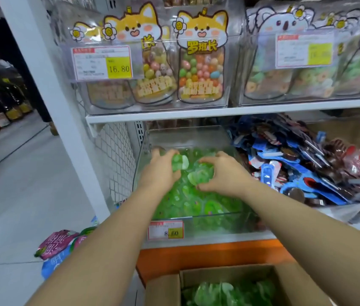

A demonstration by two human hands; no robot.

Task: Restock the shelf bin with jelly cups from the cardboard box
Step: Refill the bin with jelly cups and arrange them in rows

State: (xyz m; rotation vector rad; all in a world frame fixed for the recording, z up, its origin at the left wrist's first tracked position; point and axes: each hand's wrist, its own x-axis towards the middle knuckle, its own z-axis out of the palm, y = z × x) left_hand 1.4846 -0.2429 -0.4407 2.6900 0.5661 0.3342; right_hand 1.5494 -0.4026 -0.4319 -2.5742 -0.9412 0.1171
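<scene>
Both hands are over the clear plastic shelf bin point(214, 226): the left hand point(160, 172) curls round a clutch of green translucent jelly cups point(180, 161), and the right hand point(222, 174) grips more just beside it. This looks like the drop-off step. Next: loosen both grips above the green heap under the palms, then reach down to the brown cardboard box point(163, 290) below the forearms, where more cups wait.

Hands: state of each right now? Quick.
Left hand: closed, grip holding jelly cups over the bin.
Right hand: closed, grip also holding jelly cups over the bin.
</scene>
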